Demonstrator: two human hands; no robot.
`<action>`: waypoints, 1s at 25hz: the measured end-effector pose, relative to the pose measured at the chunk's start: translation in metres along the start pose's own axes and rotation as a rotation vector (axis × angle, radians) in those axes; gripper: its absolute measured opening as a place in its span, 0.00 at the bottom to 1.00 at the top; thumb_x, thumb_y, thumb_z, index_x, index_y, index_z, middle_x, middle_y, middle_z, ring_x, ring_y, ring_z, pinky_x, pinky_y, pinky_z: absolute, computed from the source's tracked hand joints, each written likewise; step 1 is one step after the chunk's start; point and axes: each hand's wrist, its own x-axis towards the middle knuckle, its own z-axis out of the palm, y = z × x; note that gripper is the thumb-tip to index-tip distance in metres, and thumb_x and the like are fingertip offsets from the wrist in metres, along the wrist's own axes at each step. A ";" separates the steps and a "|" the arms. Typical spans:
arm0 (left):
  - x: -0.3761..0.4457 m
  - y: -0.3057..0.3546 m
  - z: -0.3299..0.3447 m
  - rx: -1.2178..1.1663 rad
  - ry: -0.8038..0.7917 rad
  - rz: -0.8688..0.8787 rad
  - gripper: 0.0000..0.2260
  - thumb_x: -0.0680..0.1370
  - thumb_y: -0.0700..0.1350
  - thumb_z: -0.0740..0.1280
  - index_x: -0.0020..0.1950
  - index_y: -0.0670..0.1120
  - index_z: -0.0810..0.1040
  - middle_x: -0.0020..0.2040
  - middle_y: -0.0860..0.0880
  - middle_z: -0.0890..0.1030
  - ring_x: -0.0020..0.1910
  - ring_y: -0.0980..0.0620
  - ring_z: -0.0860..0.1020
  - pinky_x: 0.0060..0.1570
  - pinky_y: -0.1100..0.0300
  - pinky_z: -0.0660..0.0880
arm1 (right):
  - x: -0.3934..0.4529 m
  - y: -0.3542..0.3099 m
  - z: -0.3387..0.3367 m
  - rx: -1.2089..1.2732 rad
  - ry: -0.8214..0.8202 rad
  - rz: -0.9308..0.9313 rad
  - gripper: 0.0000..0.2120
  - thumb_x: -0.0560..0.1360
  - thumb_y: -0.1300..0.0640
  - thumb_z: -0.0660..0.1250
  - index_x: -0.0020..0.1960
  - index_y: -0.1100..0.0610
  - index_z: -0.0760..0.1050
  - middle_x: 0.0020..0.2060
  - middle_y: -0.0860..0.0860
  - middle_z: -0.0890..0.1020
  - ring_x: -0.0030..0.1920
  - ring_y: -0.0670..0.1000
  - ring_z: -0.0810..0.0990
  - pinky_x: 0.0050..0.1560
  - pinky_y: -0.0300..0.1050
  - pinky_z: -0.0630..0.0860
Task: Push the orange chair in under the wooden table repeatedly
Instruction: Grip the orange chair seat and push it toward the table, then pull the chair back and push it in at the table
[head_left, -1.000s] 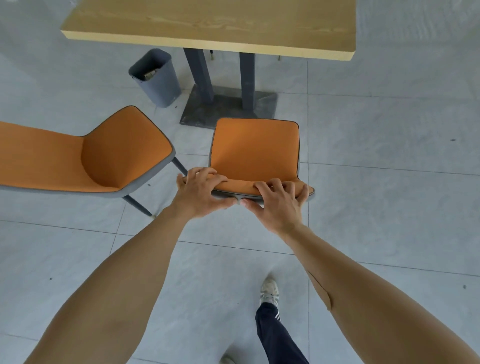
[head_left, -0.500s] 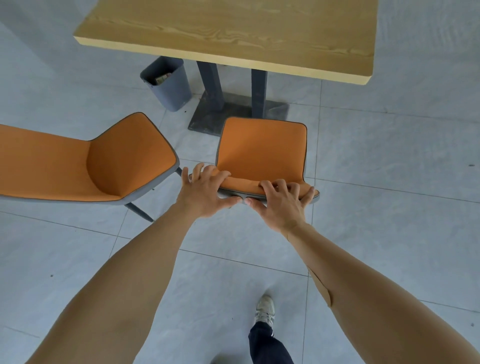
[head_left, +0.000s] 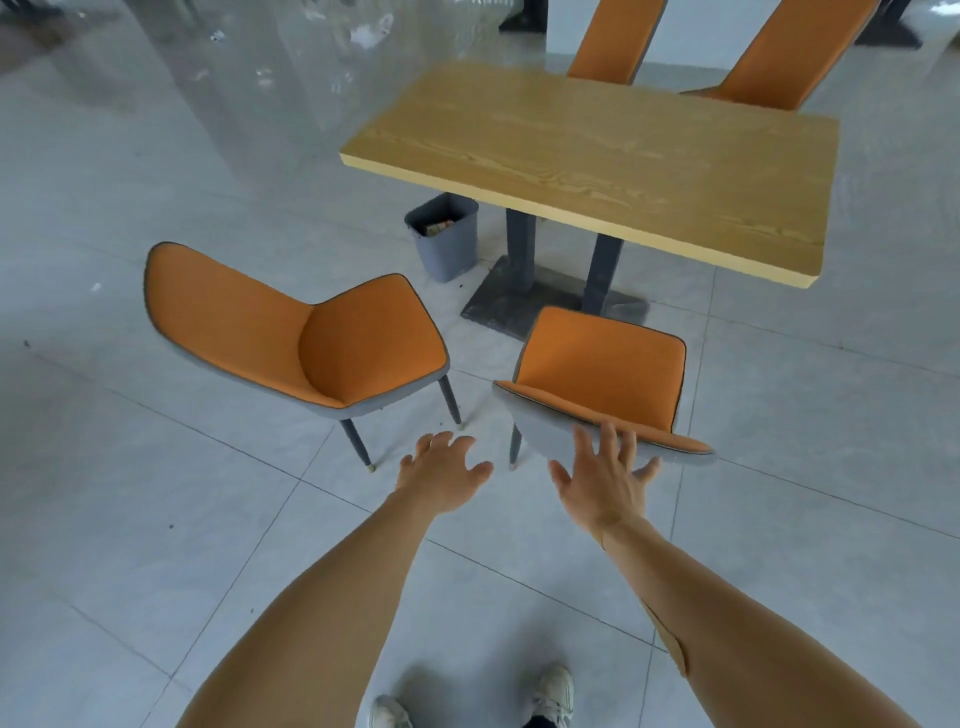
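An orange chair (head_left: 602, 369) with a grey back stands in front of the wooden table (head_left: 597, 156), its seat facing the table's dark pedestal base. The seat lies short of the table's near edge. My left hand (head_left: 441, 473) hovers with spread fingers to the left of the chair's backrest, touching nothing. In front of the backrest's grey rear face my right hand (head_left: 602, 478) is spread with straight fingers. Whether its fingertips touch the backrest I cannot tell.
A second orange chair (head_left: 306, 332) stands turned sideways at the left. A grey waste bin (head_left: 447, 234) sits by the table's pedestal (head_left: 524, 301). Two more orange chairs (head_left: 613, 41) stand behind the table. Grey floor tiles lie all around; my shoes (head_left: 556, 691) show at the bottom.
Both hands have let go of the chair's backrest top and drawn back with fingers spread. The view has pulled away and risen, now showing the whole table.
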 end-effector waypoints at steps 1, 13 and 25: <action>-0.008 -0.023 -0.003 -0.025 0.005 -0.025 0.28 0.80 0.63 0.55 0.77 0.53 0.60 0.79 0.48 0.59 0.77 0.45 0.54 0.71 0.41 0.60 | -0.004 -0.014 -0.001 -0.015 -0.011 -0.047 0.27 0.79 0.38 0.54 0.75 0.46 0.56 0.77 0.53 0.56 0.77 0.59 0.51 0.70 0.73 0.50; -0.113 -0.342 -0.088 -0.321 0.232 -0.196 0.27 0.78 0.64 0.60 0.73 0.54 0.68 0.73 0.50 0.70 0.73 0.48 0.64 0.68 0.45 0.65 | -0.041 -0.342 0.003 0.052 -0.080 -0.578 0.21 0.79 0.40 0.58 0.67 0.48 0.70 0.64 0.47 0.76 0.67 0.53 0.71 0.63 0.59 0.70; -0.101 -0.535 -0.157 -0.364 0.334 -0.280 0.27 0.77 0.67 0.58 0.72 0.56 0.69 0.72 0.51 0.71 0.73 0.49 0.64 0.67 0.46 0.65 | 0.022 -0.553 0.021 -0.061 -0.099 -0.742 0.23 0.79 0.37 0.54 0.69 0.46 0.68 0.65 0.47 0.75 0.66 0.54 0.72 0.63 0.56 0.72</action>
